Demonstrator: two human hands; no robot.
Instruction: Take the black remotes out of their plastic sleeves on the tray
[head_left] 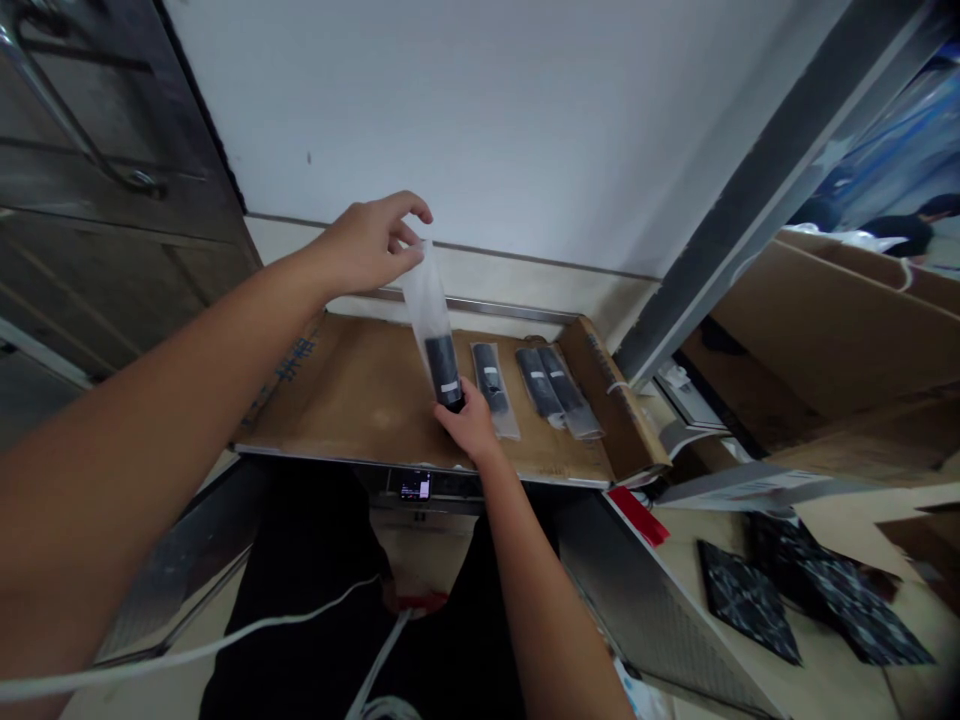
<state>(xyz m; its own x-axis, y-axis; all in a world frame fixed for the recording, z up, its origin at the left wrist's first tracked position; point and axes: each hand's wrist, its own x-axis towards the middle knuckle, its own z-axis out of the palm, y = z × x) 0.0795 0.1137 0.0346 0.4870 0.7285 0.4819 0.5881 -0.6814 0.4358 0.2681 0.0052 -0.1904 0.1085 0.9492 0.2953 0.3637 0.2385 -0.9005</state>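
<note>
Between my hands, tilted over the cardboard-covered tabletop (367, 375), is a long frosted plastic sleeve (427, 300) with a black cylindrical item (442, 365) bearing a white label in its lower part. My left hand (371, 240) pinches the sleeve's upper end, its index finger lifted and bent. At the lower end, my right hand (471, 420) grips the black item, thumb and fingers around its bottom. To the right of this hand lies a similar sleeved black item (491, 385). Farther right, two more sleeved items (551, 385) rest side by side.
A cardboard flap (611, 400) walls the tabletop's right end, and a white wall (450, 120) rises behind. A big cardboard box (840, 340) stands right, with dark patterned pieces (750, 600) below it. A white cable (292, 620) crosses near my legs. A metal door (112, 180) is at left.
</note>
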